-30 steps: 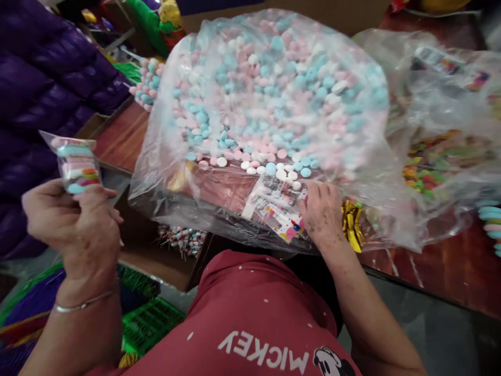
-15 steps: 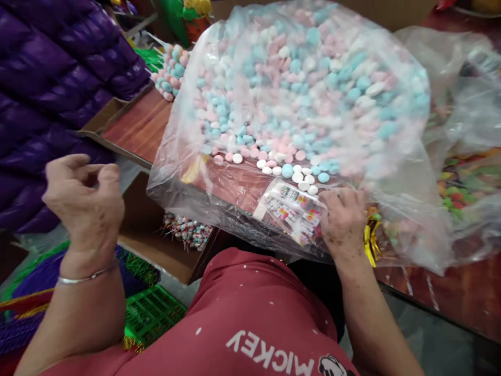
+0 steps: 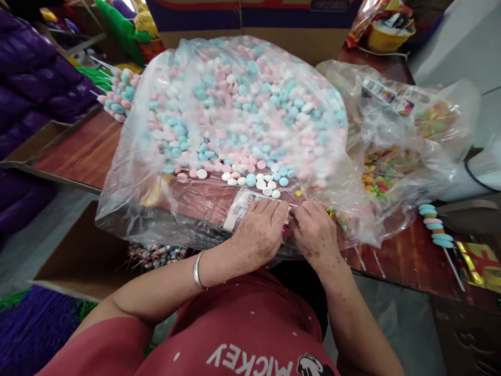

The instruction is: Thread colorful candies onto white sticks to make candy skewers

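Observation:
My left hand, with a silver bangle at the wrist, curls over a stack of small printed plastic wrappers at the table's front edge. Close against it, my right hand has its fingers bent in a pinch. A printed wrapper bit shows between the fingertips of both hands; the rest is hidden under them. Just beyond, loose pink, white and blue candies spill at the mouth of a large clear plastic bag full of the same candies.
Candy skewers lie at the left; a single candy skewer lies at the right by gold packaging. Bags of colourful sweets sit on the right. Below the table's left edge stands an open cardboard box. A carton stands behind.
My left hand has come from the raised position at the left down to the wrappers, beside my right hand. The view has shifted, showing more of the table's right side.

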Available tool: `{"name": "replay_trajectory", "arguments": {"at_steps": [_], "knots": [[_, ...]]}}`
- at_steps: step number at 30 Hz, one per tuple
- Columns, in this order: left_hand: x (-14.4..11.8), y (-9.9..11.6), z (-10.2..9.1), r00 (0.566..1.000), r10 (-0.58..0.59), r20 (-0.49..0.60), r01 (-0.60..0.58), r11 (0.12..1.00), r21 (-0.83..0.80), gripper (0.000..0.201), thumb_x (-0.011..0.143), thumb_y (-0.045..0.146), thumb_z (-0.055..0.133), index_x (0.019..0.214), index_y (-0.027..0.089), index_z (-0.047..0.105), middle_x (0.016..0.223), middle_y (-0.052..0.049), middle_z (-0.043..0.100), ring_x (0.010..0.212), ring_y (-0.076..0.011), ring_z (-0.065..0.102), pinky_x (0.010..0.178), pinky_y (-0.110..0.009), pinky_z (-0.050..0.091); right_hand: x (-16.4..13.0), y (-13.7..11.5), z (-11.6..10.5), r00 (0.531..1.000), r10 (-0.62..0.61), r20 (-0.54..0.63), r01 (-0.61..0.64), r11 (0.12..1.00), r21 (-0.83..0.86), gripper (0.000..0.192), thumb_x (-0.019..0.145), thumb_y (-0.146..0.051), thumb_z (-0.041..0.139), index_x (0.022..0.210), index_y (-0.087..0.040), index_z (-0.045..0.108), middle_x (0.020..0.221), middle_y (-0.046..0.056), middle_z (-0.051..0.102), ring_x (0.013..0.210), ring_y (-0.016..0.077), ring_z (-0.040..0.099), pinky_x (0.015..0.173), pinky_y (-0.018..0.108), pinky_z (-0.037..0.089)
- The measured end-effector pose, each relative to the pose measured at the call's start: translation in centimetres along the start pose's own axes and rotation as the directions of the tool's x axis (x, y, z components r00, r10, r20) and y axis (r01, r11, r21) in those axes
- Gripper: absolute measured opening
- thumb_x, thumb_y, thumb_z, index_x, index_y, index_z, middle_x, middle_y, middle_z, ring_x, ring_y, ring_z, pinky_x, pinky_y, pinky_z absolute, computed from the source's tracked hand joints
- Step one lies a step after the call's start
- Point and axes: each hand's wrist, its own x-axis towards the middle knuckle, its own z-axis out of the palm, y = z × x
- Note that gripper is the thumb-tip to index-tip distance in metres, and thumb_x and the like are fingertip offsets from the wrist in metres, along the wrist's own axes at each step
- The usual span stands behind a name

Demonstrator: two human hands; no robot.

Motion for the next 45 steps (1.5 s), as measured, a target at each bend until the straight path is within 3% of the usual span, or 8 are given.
{"name": "replay_trajectory", "arguments": {"at_steps": [5, 12, 17, 24, 29, 35, 39, 45], "knots": [[0.2, -1.1, -0.4, 0.985, -0.109, 0.137, 0.142, 0.955, -0.26, 0.02, 0.087, 0.01, 0.042, 0.09, 0.014, 0.061, 0.077, -0.007, 0.066, 0.072, -0.02, 0.061, 0.069, -0.033, 0.05, -0.8, 1.0, -1.0, 0.995, 0.084, 0.061, -0.098, 0.952, 0.289, 0.02, 0.09, -0.015, 0.048, 0.078, -0.019, 0.063, 0.077, 0.004, 0.059, 0.077, 0.018, 0.054, 0.073, 0.03, 0.043], [0.9, -1.8, -1.2, 0.835, -0.194, 0.514, 0.536, 0.496, -0.683, 0.012, 0.086, 0.029, 0.057, 0.085, 0.018, 0.058, 0.061, 0.005, 0.055, 0.052, -0.0089, 0.044, 0.049, -0.019, 0.034, -2.4, 1.4, -1.4, 0.921, 0.325, 0.215, -0.385, 0.667, 0.638, 0.013, 0.088, -0.022, 0.053, 0.091, -0.018, 0.066, 0.081, 0.001, 0.066, 0.074, 0.0135, 0.06, 0.07, 0.024, 0.046], [0.6, -1.7, -0.6, 0.816, -0.225, 0.533, 0.558, 0.547, -0.624, 0.023, 0.087, 0.031, 0.053, 0.068, 0.017, 0.056, 0.057, 0.004, 0.054, 0.054, -0.0094, 0.046, 0.052, -0.02, 0.035, -3.1, 1.4, -1.4, 0.887, 0.379, 0.262, -0.449, 0.587, 0.674, 0.017, 0.088, -0.029, 0.053, 0.087, -0.019, 0.067, 0.074, -0.001, 0.065, 0.066, 0.0124, 0.057, 0.063, 0.022, 0.043], [0.7, -2.0, -1.2, 0.777, -0.085, 0.624, 0.553, 0.565, -0.612, 0.031, 0.091, 0.038, 0.047, 0.068, 0.017, 0.054, 0.058, 0.004, 0.048, 0.055, -0.0094, 0.042, 0.052, -0.021, 0.033, -3.7, 1.3, -1.4, 0.918, 0.358, 0.17, -0.38, 0.673, 0.635, 0.037, 0.093, -0.037, 0.05, 0.061, -0.019, 0.05, 0.058, -0.003, 0.046, 0.057, 0.0102, 0.044, 0.056, 0.023, 0.035], [1.2, -1.7, -0.5, 0.836, -0.027, 0.548, 0.444, 0.621, -0.646, 0.017, 0.084, 0.028, 0.055, 0.073, 0.016, 0.057, 0.062, 0.004, 0.05, 0.059, -0.0096, 0.043, 0.057, -0.021, 0.035, -3.7, 1.0, -1.2, 0.939, 0.32, 0.128, -0.329, 0.718, 0.613, 0.04, 0.093, -0.038, 0.051, 0.057, -0.019, 0.045, 0.057, -0.003, 0.041, 0.056, 0.0098, 0.04, 0.056, 0.023, 0.033], [0.5, -2.3, 0.8, 0.828, -0.049, 0.559, 0.484, 0.565, -0.668, 0.027, 0.091, 0.034, 0.049, 0.074, 0.016, 0.061, 0.062, 0.001, 0.059, 0.056, -0.0108, 0.05, 0.054, -0.021, 0.039, -3.9, 1.4, -2.1, 0.908, 0.312, 0.279, -0.414, 0.566, 0.713, 0.017, 0.089, -0.032, 0.053, 0.083, -0.018, 0.06, 0.072, -0.002, 0.056, 0.067, 0.0109, 0.051, 0.063, 0.022, 0.039], [0.4, -2.3, 1.1, 0.85, -0.059, 0.523, 0.444, 0.613, -0.653, 0.027, 0.09, 0.033, 0.05, 0.077, 0.016, 0.066, 0.067, -0.001, 0.066, 0.06, -0.0117, 0.055, 0.056, -0.021, 0.042, -4.5, 1.4, -2.1, 0.864, 0.39, 0.319, -0.49, 0.502, 0.712, 0.022, 0.09, -0.031, 0.051, 0.072, -0.018, 0.056, 0.064, -0.004, 0.049, 0.06, 0.0096, 0.044, 0.057, 0.022, 0.035], [-0.5, -2.0, 1.7, 0.917, -0.073, 0.391, 0.315, 0.734, -0.602, 0.026, 0.09, 0.033, 0.05, 0.082, 0.018, 0.07, 0.067, -0.001, 0.07, 0.057, -0.0131, 0.06, 0.056, -0.021, 0.047, -5.2, 0.7, -2.4, 0.912, 0.385, 0.14, -0.38, 0.668, 0.64, 0.031, 0.092, -0.027, 0.047, 0.062, -0.02, 0.048, 0.061, -0.003, 0.048, 0.062, 0.011, 0.046, 0.064, 0.024, 0.038]]}}
